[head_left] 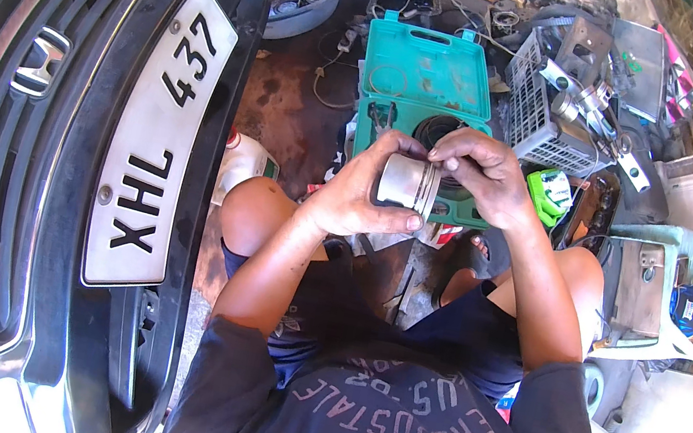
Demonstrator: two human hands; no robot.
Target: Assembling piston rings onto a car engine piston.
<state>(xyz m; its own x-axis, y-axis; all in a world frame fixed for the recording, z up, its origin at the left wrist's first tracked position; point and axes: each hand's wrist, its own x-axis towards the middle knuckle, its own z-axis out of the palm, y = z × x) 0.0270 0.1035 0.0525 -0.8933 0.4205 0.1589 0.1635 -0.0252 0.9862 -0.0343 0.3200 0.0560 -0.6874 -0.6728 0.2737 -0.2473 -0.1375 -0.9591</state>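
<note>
My left hand is closed around a silvery metal engine piston, its thumb along the near side and its fingers over the far side. The piston lies on its side, with its grooved end toward the right. My right hand is at that end, thumb and fingertips pinched together at the far edge of the grooves. Whatever is between those fingertips is too small to make out. Below and beyond both hands lies an opened teal plastic tool case, partly hidden by them, with a dark coil inside.
A car's front bumper and white plate fill the left. A grey tub of parts stands at the far left. To the right are a grey crate with pistons and rods, a green package and a pale green plastic chair.
</note>
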